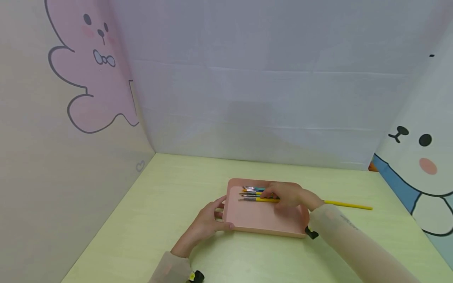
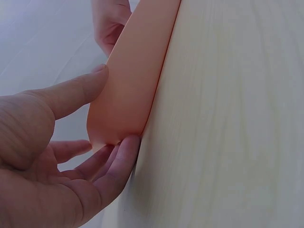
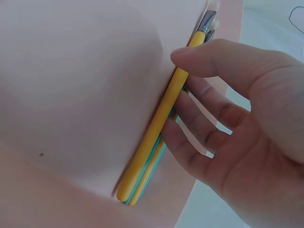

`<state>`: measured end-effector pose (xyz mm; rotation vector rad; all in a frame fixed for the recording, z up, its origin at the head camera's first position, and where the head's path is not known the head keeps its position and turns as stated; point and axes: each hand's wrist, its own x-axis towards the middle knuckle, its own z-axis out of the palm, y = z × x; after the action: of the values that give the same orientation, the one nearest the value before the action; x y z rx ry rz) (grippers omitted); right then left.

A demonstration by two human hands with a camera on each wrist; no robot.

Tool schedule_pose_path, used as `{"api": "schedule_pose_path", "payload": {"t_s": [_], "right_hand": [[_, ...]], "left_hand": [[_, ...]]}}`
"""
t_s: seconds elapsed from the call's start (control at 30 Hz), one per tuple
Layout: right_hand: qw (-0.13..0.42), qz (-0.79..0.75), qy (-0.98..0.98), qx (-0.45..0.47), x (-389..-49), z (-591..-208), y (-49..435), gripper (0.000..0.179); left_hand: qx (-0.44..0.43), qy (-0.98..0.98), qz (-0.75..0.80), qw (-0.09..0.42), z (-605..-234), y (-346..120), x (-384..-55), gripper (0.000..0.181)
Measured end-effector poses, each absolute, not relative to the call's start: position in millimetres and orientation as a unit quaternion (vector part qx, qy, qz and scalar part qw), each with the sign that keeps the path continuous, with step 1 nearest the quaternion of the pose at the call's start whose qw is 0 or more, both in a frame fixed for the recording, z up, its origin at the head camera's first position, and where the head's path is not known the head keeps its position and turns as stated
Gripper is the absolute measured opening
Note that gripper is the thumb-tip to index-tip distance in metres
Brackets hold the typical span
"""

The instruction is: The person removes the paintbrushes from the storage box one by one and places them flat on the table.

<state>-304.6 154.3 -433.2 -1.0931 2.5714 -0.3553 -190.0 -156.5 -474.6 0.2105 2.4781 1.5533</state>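
A shallow pink tray (image 1: pixel 247 228) sits on the table with several thin paintbrushes (image 1: pixel 249 191) lying side by side near its far wall. My left hand (image 1: pixel 209 220) holds the tray's left end. In the left wrist view its thumb touches one side of the tray corner (image 2: pixel 128 80) and its fingers curl round the other. My right hand (image 1: pixel 288 194) reaches into the tray. Seen from the right wrist, its thumb and fingers grip a yellow paintbrush (image 3: pixel 156 123) on opposite sides. More brushes with yellow and teal handles lie close under it, partly hidden by the fingers.
A long yellow stick (image 1: pixel 348 204) shows beyond the tray's right end; where it starts is hidden behind my right wrist. The pale table (image 1: pixel 141 220) meets a white back sheet (image 1: pixel 247 98) and side sheets with cartoon animals (image 1: pixel 95 67).
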Motion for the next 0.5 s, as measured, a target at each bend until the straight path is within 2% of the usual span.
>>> {"api": "schedule_pose_path", "payload": {"t_s": [0.5], "right_hand": [[0.175, -0.122, 0.908, -0.361, -304.7, -432.3, 146.3, 0.049]], "left_hand": [[0.062, 0.842, 0.525, 0.104, -473.1, -157.4, -188.5, 0.101]]}}
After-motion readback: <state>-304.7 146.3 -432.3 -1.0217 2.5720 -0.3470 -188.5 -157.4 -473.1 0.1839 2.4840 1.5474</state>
